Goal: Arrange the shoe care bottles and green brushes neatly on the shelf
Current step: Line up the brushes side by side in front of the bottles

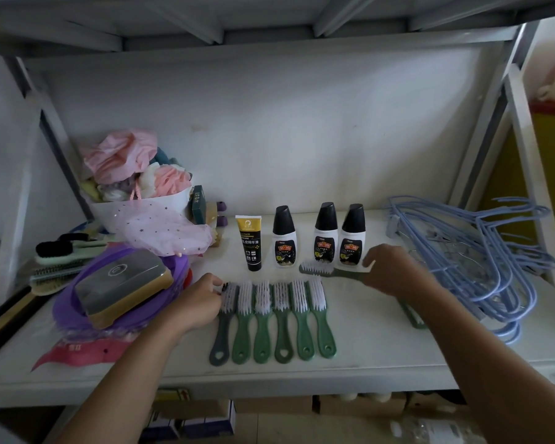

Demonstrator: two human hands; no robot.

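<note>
Three white bottles with black caps [325, 233] stand upright in a row at mid-shelf, with a black and yellow tube [249, 243] to their left. In front of them several green brushes with white bristles [281, 318] lie side by side, handles toward me. My left hand [199, 302] rests its fingertips on the head of the leftmost, darker brush [225, 322]. My right hand [394, 270] grips the handle of another green brush [321, 270] lying crosswise just before the bottles. Under my right forearm part of one more green brush [412, 314] shows.
A pile of pale blue hangers [481, 251] fills the shelf's right side. At left lie purple plastic basins with a grey and gold box [122, 288] on top, a white tub of bath puffs [138, 187], and shoe brushes [61, 251]. The shelf edge [269, 384] runs along the front.
</note>
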